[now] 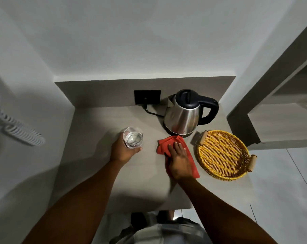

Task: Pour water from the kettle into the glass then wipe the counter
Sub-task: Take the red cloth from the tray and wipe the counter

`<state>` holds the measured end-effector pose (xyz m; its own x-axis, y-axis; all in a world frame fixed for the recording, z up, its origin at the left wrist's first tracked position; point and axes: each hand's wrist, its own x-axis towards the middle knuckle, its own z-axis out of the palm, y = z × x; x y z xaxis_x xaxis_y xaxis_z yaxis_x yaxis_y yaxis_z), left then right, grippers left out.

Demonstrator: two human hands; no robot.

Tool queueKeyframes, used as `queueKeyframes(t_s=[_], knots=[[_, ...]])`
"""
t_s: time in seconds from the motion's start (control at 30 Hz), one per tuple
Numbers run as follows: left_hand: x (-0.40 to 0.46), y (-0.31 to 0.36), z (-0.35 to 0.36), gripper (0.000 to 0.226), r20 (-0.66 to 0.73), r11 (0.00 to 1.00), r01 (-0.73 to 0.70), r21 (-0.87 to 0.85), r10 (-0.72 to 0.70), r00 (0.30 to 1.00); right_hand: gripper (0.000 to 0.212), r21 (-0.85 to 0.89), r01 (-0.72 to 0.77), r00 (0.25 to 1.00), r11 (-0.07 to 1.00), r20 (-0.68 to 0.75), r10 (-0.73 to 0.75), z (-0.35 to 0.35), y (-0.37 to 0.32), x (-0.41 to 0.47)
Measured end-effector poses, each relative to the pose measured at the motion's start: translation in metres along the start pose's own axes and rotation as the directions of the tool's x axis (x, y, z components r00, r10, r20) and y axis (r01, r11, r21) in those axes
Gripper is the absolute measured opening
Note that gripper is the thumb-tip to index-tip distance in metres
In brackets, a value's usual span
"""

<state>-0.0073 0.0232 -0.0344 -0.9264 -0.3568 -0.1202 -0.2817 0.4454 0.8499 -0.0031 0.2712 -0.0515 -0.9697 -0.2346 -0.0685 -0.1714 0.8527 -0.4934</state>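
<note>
The pouring part looks finished — the glass (133,139) holds clear water and the kettle (185,112) stands upright at the back of the worktop (96,164), lid closed, handle pointing right, its cord running to the black wall socket (147,97). The step in hand is the wipe.

The right hand (179,161) lies flat on the red cloth (166,144), fingers spread and extended, palm pressing the fabric down onto the worktop rather than gripping it. The cloth sits just in front of the kettle's base and just left of the yellow wicker tray (223,155), its far corner poking out beyond the fingertips. The left hand (123,152) is curled around the near side of the glass, thumb visible at its right edge; whether the glass rests on the worktop or is lifted slightly cannot be told from this view.

The next move, as a judgement, calls for sweeping the cloth across the bare surface between glass and kettle. The left hand seems placed to steady or shift the glass out of the way — useful, since a full glass near a moving cloth could be knocked. The sweep should also stay clear of the kettle's base and cord.
</note>
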Motion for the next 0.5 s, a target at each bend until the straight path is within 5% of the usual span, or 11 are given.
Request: queueKeyframes(t_s=[0.23,0.5], knots=[[0.002,0.005,0.004,0.086,-0.020,0.997,0.018,-0.071,-0.019,1.000,0.062,-0.114,0.139,0.990,0.984,0.005,-0.139,0.003,0.013,0.002],[0.012,0.018,-0.024,0.088,-0.092,0.998,-0.019,0.052,0.024,0.995,0.058,-0.084,0.147,0.989,0.986,0.012,-0.146,0.017,-0.020,0.029]])
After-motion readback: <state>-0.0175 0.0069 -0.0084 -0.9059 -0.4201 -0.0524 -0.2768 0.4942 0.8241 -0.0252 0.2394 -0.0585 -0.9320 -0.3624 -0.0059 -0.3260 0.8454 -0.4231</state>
